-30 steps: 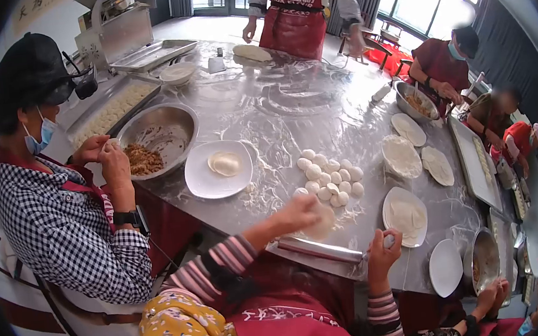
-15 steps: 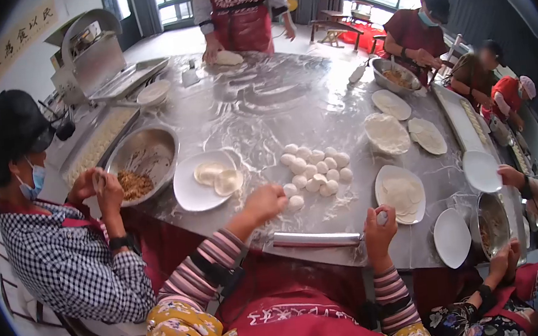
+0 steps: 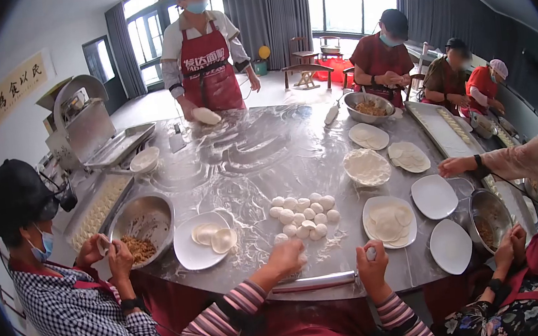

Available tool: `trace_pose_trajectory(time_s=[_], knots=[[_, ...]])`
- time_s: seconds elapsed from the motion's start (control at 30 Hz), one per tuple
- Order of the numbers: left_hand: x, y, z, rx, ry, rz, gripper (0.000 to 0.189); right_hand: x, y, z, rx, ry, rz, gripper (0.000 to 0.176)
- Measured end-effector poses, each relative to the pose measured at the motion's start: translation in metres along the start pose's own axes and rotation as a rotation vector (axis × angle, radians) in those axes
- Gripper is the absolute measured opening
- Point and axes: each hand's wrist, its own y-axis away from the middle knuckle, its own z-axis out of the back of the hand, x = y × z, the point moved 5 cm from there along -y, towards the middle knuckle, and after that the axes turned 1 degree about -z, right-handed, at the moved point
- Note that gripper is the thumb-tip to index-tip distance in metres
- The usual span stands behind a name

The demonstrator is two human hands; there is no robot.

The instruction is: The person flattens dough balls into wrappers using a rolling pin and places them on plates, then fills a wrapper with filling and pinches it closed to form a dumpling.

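Note:
My left hand is closed at the near side of a group of small white dough balls. A pale bit of dough shows at its fingertips, mostly hidden by the fingers. My right hand is wrapped round the right end of a silver metal rolling pin, and a greyish rounded end sticks up from the fist. The pin lies along the table's near edge. Right of the balls is a white plate with thin round dough wrappers. Another plate with several wrappers is to the left.
A bowl of flour and more plates stand on the right. On the left, a co-worker works beside a steel bowl of filling and a tray of dumplings. Co-workers and another filling bowl are at my right. Across the table, a person touches dough.
The view has tilted upward, showing more of the room. My left hand has moved over the near dough balls, covering one. My right hand keeps its hold. The co-worker's hand at right has moved away from a plate.

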Motion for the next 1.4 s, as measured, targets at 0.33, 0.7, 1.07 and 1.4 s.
trace_pose_trajectory(time_s=[0.33, 0.7, 1.07, 1.4], knots=[[-0.025, -0.002, -0.024, 0.126, 0.227, -0.026, 0.021, -0.013, -0.034, -0.030, 0.084, 0.038, -0.010, 0.021], [-0.014, 0.010, -0.025, 0.141, 0.211, -0.003, 0.020, 0.012, -0.018, -0.010, -0.033, 0.134, 0.147, 0.022], [-0.012, -0.002, -0.025, 0.216, 0.202, -0.097, 0.017, 0.026, -0.018, -0.002, 0.001, 0.141, 0.116, 0.023], [-0.023, -0.010, -0.015, 0.236, 0.158, -0.065, 0.014, 0.010, -0.045, -0.039, -0.024, 0.130, 0.147, 0.023]])
